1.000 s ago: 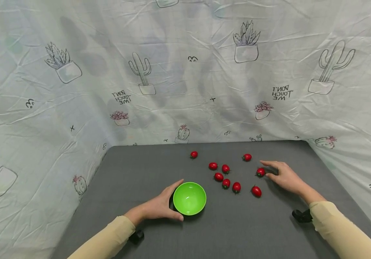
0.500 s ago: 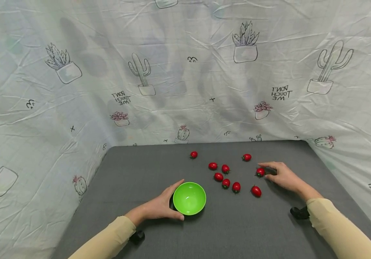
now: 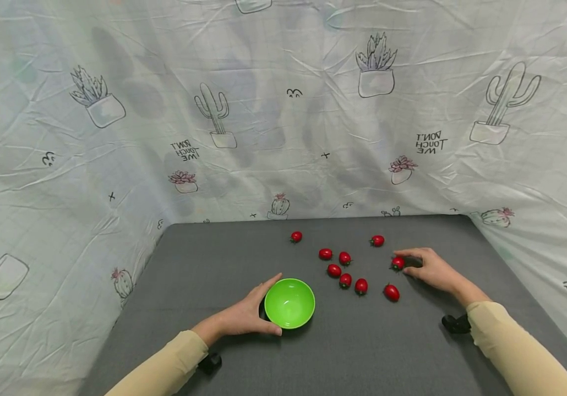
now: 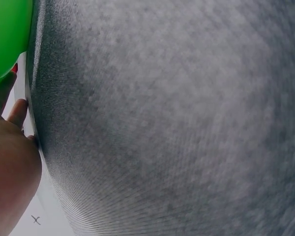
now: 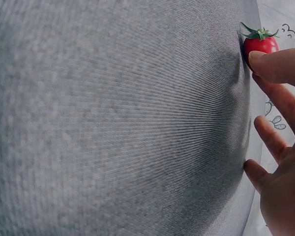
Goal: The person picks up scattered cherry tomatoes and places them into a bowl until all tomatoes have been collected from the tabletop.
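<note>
One tomato [image 3: 398,264] lies at right on the table [image 3: 353,352], between the right hand's [image 3: 434,269] thumb and forefinger; whether they pinch it, I cannot tell. Eight other tomatoes [image 3: 361,286] lie to its left. Nearer and farther left, the left hand [image 3: 243,314] grasps a green bowl [image 3: 290,303]. A printed curtain [image 3: 283,121] hangs at the far side.

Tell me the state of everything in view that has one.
Bright green round bowl: upright, empty.
Left hand: curved round the bowl's side.
Red, green-leaved tomato: whole, on the grey fabric-topped table.
Right hand: around that tomato; grip unclear.
Eight other red oval tomatoes: loose, scattered.
White cactus-print cloth: hanging, wrinkled.
</note>
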`<state>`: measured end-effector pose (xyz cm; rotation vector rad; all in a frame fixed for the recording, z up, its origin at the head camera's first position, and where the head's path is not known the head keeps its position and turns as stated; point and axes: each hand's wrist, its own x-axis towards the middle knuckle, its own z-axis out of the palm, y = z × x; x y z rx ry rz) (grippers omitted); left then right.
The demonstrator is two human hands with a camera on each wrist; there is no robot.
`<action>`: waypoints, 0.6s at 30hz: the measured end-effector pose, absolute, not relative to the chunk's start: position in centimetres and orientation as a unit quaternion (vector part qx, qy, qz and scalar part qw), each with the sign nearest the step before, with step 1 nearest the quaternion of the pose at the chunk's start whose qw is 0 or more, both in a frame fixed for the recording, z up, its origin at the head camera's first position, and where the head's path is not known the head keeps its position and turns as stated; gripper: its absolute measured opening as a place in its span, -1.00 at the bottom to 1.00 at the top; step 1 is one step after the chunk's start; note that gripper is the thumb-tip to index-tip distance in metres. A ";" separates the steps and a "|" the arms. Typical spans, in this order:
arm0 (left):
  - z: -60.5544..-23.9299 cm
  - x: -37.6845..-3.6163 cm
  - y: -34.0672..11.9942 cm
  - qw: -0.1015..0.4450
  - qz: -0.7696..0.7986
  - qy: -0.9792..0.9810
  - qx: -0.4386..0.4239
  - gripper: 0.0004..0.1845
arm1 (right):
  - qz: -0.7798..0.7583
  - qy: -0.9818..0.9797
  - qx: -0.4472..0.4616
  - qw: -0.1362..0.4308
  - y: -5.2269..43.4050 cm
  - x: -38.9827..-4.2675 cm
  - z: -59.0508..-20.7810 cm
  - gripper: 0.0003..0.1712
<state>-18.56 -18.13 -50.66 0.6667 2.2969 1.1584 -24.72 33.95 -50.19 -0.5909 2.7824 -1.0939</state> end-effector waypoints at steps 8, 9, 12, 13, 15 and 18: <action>-50.7 -18.6 -18.1 0.236 0.424 0.840 0.241 0.24 | -0.352 0.916 -0.185 0.050 33.8 -24.9 -50.2 -0.48; -50.6 -18.6 -18.1 0.236 0.424 0.841 0.240 0.23 | -0.352 0.916 -0.185 0.049 33.8 -24.9 -50.2 -0.48; -50.6 -18.6 -18.1 0.236 0.425 0.841 0.237 0.23 | -0.352 0.917 -0.184 0.045 33.8 -24.9 -50.2 -0.49; -50.6 -18.6 -18.1 0.236 0.425 0.842 0.236 0.23 | -0.352 0.917 -0.183 0.044 33.7 -24.8 -50.2 -0.49; -50.6 -18.5 -18.1 0.235 0.426 0.841 0.237 0.23 | -0.352 0.918 -0.178 0.043 33.7 -24.7 -50.2 -0.49; -50.6 -18.4 -18.1 0.236 0.426 0.841 0.237 0.24 | -0.354 0.918 -0.172 0.038 33.8 -24.5 -50.2 -0.49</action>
